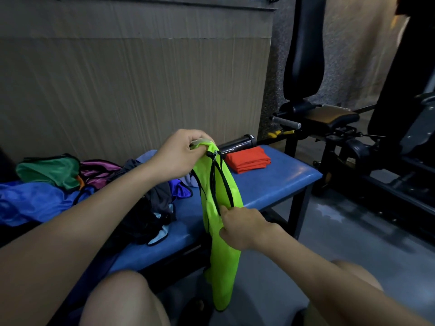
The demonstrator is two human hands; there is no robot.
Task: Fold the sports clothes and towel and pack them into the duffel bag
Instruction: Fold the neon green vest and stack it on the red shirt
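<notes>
The lime-green vest (223, 231) hangs lengthwise in front of the blue bench (270, 184), its top bunched inside the left hand (182, 155), fingers curled tight around it. Lower down, the right hand (242, 225) pinches the black-trimmed edge between thumb and fingers. Behind, on the bench, lie a folded red garment (248, 160) and a loose pile of clothes (70, 184).

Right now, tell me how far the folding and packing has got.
Done: one red garment lies folded on the blue bench. In hand: left hand and right hand hold the neon vest. Left: the unfolded pile; no duffel bag visible.
</notes>
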